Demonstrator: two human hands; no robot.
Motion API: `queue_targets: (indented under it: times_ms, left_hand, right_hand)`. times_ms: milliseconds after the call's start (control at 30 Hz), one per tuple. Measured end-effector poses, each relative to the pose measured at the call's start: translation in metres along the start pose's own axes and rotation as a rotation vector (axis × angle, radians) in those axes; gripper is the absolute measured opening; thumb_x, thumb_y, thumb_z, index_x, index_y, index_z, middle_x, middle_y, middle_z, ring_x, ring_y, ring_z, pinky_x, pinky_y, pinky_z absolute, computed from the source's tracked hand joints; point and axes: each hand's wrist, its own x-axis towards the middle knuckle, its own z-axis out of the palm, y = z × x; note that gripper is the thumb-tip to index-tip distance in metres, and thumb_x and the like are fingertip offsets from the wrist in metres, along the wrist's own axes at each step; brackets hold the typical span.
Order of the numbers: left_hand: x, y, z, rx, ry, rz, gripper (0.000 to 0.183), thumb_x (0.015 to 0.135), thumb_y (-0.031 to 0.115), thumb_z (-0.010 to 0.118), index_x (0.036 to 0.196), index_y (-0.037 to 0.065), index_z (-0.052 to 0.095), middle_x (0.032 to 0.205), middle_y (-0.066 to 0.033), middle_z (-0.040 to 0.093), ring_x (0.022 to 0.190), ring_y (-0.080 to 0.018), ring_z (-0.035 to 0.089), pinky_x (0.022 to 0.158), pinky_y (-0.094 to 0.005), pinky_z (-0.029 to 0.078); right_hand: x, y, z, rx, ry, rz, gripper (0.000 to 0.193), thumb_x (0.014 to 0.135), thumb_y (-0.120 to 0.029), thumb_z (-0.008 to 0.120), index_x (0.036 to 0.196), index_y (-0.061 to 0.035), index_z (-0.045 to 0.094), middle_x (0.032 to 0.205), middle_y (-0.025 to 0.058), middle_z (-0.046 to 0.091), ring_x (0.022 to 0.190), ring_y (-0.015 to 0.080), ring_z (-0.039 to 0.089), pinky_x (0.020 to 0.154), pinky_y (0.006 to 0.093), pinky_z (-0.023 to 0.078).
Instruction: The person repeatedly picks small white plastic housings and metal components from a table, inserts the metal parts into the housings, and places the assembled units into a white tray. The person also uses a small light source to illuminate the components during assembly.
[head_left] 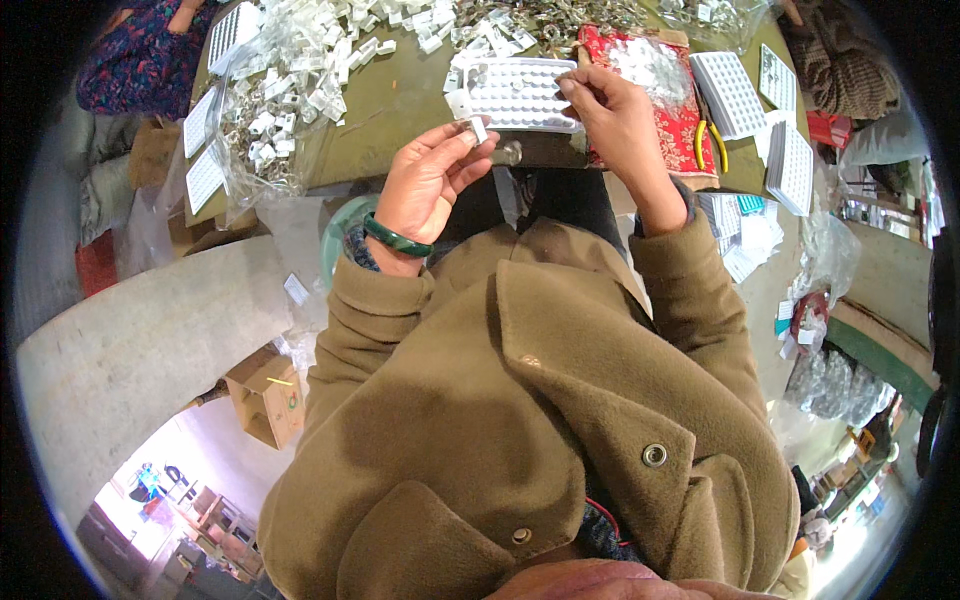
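Small white-and-clear piece [479,130], pinched between thumb and fingers of the left hand [425,178], right by the near-left corner of the white tray [520,127] on the green table [400,105]! At the tray's right end, the right hand [622,118] holds its fingers close together; whether they grip anything, I cannot tell. Yellow-handled pliers [721,150] lie beyond.

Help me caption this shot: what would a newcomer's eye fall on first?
First, probably, the brown coat filling the middle of the view. Above it, the left hand, a green bangle at its wrist, holds a small white piece near a white tray. Then come the heap of pale pieces at upper left and the red patterned cloth right of the tray, with yellow-handled pliers at its edge.
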Motion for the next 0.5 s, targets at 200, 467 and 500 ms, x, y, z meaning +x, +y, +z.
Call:
queue_targets:
  times_ms: [200,467,500]
  left_hand:
    - [0.000,-0.012,0.009,0.110,-0.057,-0.047,0.021,0.092,0.007,0.052,0.110,0.000,0.060,0.104,-0.0097,0.066,0.093,-0.0149,0.065,0.074,-0.0226,0.055]
    - [0.007,-0.027,0.011,0.091,-0.041,-0.093,0.020,0.092,0.006,0.054,0.109,-0.002,0.060,0.100,-0.0105,0.067,0.089,-0.0145,0.066,0.073,-0.0214,0.056]
    - [0.008,-0.026,0.011,0.078,-0.038,-0.093,0.020,0.092,0.007,0.054,0.109,-0.002,0.060,0.100,-0.0106,0.067,0.089,-0.0146,0.066,0.073,-0.0213,0.056]
  right_hand:
    - [0.031,0.007,0.026,-0.468,0.074,-0.428,0.013,0.081,-0.015,0.061,0.090,-0.0096,0.069,0.085,0.0124,0.064,0.080,0.0351,0.062,0.068,0.0444,0.050]
    - [0.037,0.015,0.031,-0.528,0.079,-0.438,0.012,0.080,-0.015,0.063,0.089,-0.0099,0.069,0.083,0.0117,0.064,0.077,0.0351,0.062,0.070,0.0419,0.050]
    - [0.038,0.013,0.031,-0.516,0.096,-0.408,0.012,0.079,-0.015,0.062,0.087,-0.0100,0.069,0.082,0.0120,0.065,0.073,0.0357,0.063,0.069,0.0420,0.050]
